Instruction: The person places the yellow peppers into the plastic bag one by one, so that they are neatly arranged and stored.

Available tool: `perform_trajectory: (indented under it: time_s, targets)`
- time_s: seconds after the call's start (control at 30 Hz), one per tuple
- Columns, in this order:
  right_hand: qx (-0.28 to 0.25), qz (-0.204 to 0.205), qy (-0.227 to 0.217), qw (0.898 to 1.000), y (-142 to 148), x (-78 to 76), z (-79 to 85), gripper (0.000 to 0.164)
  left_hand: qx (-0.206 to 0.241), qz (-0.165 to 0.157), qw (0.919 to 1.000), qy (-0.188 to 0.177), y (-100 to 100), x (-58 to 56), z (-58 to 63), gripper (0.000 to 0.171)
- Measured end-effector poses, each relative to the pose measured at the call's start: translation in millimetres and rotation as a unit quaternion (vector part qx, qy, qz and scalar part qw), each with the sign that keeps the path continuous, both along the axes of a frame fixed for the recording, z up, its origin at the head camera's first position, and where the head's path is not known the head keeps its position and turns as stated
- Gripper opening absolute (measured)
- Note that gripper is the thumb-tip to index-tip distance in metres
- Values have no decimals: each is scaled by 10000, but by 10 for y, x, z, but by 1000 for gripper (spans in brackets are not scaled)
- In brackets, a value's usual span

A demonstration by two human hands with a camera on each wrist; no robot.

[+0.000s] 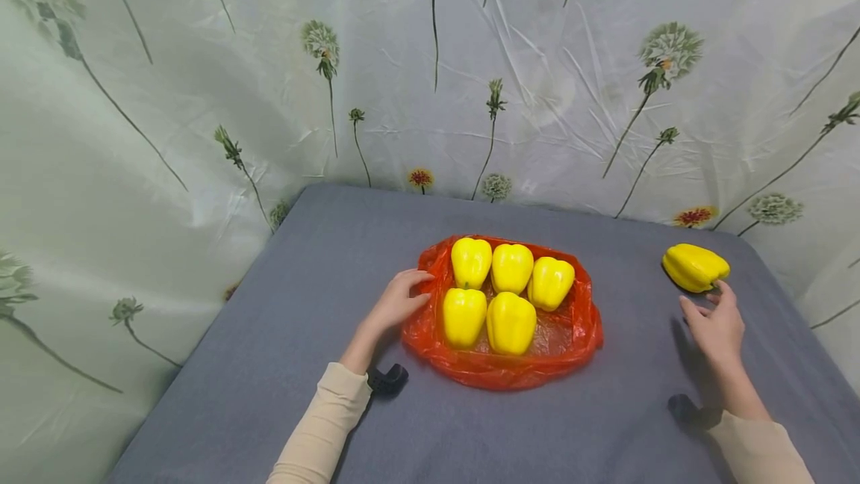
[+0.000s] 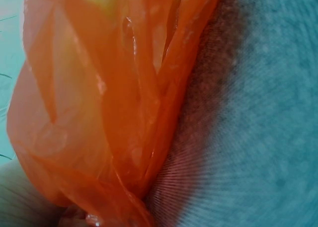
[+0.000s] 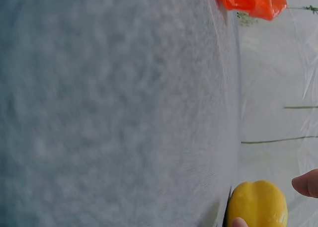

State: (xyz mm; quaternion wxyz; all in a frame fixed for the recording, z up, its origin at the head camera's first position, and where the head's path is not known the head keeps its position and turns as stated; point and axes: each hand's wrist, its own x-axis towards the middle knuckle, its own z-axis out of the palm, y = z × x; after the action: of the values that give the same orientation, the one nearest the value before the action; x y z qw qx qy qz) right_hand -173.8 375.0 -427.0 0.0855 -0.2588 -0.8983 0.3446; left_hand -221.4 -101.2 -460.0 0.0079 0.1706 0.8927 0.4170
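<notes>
Several yellow bell peppers [image 1: 512, 323] stand in a red plastic bag [image 1: 463, 372] whose rim is spread wide. At the bag's left side my left hand [image 1: 398, 301] holds its edge between thumb and fingers. Close up in the left wrist view, the thin plastic [image 2: 134, 98] bunches toward the hand at the bottom left and partly hides the fingers. Off to the right, a single yellow bell pepper [image 1: 693, 267] lies on its side. My right hand [image 1: 719, 327] reaches to its stem end, thumb and fingers apart. The right wrist view has this pepper [image 3: 258, 204] at the bottom, between fingertip and thumb.
A grey cloth [image 1: 322, 260] covers the table. Behind and to the left hangs a pale curtain [image 1: 537, 95] with dandelion prints. Dark wrist straps [image 1: 390, 379] sit by both cuffs.
</notes>
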Motion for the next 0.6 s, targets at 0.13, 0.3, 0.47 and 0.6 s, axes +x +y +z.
perform_trajectory:
  time_s: [0.13, 0.3, 0.47, 0.6]
  targets:
    - [-59, -4, -160, 9999, 41, -19, -21, 71, -35, 5, 10000, -5, 0, 1, -5, 36]
    - [5, 27, -300, 9995, 85, -80, -56, 71, -39, 27, 10000, -34, 0, 9, -4, 36]
    - [-45, -73, -87, 9999, 125, -148, -121, 74, 1, 25, 10000, -21, 2, 7, 2, 36]
    - [-303, -107, -43, 9995, 133, -208, -108, 75, 7, 26, 10000, -24, 3, 8, 2, 36]
